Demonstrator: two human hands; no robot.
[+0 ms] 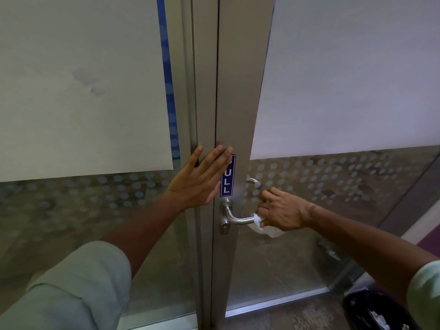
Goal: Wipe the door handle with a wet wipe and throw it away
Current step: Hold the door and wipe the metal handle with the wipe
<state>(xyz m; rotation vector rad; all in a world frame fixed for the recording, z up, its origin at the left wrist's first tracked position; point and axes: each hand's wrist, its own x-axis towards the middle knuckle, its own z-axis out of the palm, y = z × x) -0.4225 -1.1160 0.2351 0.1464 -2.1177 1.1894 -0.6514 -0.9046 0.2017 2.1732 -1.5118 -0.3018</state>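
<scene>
Right hand [281,211] clenched around wet wipe [264,226] on lever door handle [238,219], centre frame. Left hand [202,179] flat, splayed on door frame [207,91]. Risks: lever depressing, door swinging; loose wipe tail slipping free. Bin [378,313] lower right.

Left hand [202,175] flat, fingers spread and pointing up, arm extended from a rolled sleeve; right hand [281,210] lower and to the right, fingers curled closed in a grip, forearm reaching in from the right.

The left hand [202,177] covers the PULL sign's [227,177] first letter.
</scene>
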